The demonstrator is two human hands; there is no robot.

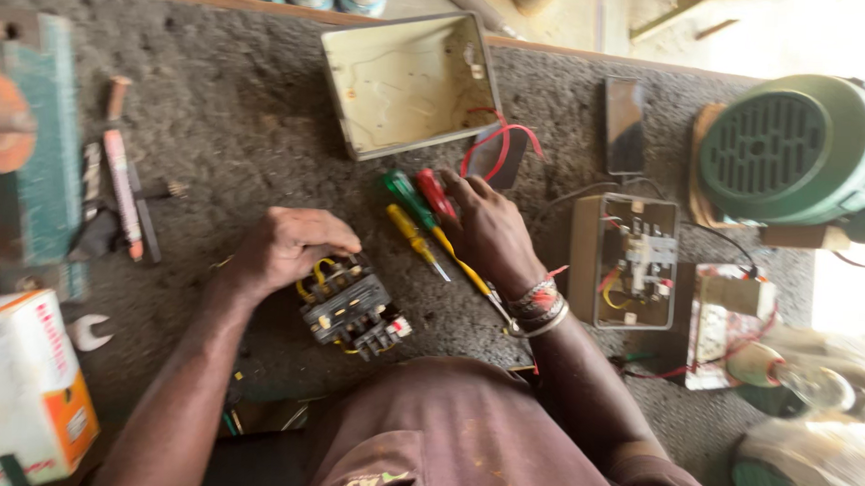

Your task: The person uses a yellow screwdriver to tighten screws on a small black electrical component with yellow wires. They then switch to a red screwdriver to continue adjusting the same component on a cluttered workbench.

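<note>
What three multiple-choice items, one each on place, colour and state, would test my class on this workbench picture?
1. Where does the left hand rest?
A on the black switch block
B on the green motor
C in the metal box

2. What colour is the screwdriver handle at the right hand?
A blue
B red
C white

3. How does the metal box lie?
A lid shut
B upside down
C open and hollow

Answers: 1 A, the fingers lie on the block; 2 B, the fingertips touch a red handle; 3 C, its pale inside shows.
</note>
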